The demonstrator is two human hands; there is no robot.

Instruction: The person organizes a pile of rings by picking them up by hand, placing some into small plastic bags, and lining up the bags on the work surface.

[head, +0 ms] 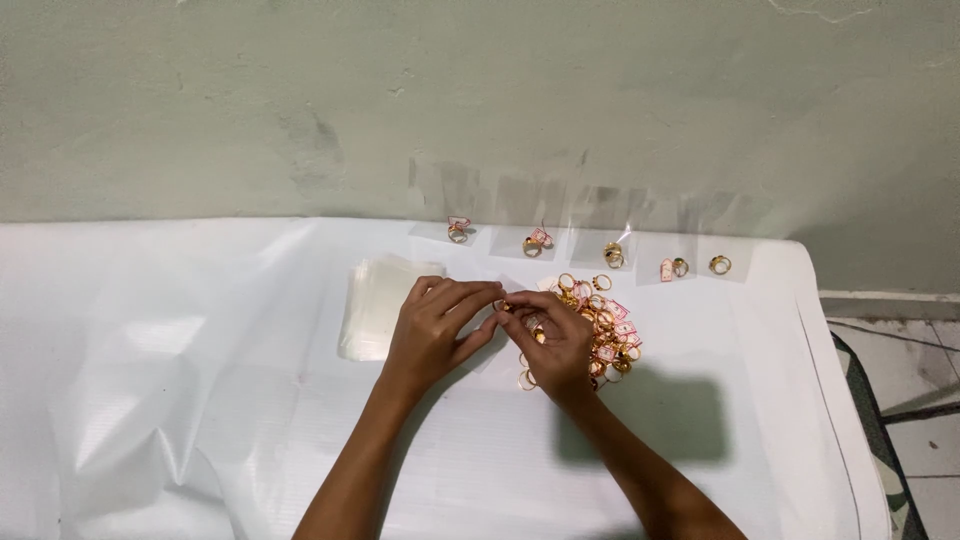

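My left hand (437,330) and my right hand (553,340) meet fingertip to fingertip over the white table (200,380). Between the fingertips they pinch a small gold ring (503,305); a thin clear bag may be there too, but I cannot make it out. Just right of my right hand lies a pile of gold rings with pink tags (605,325). A stack of clear plastic bags (378,305) lies just left of my left hand.
Several clear bags, each with a ring inside, lean in a row against the grey wall: one at the left (459,230), one in the middle (612,254), one at the right (719,264). The table's right edge (840,400) drops to a tiled floor.
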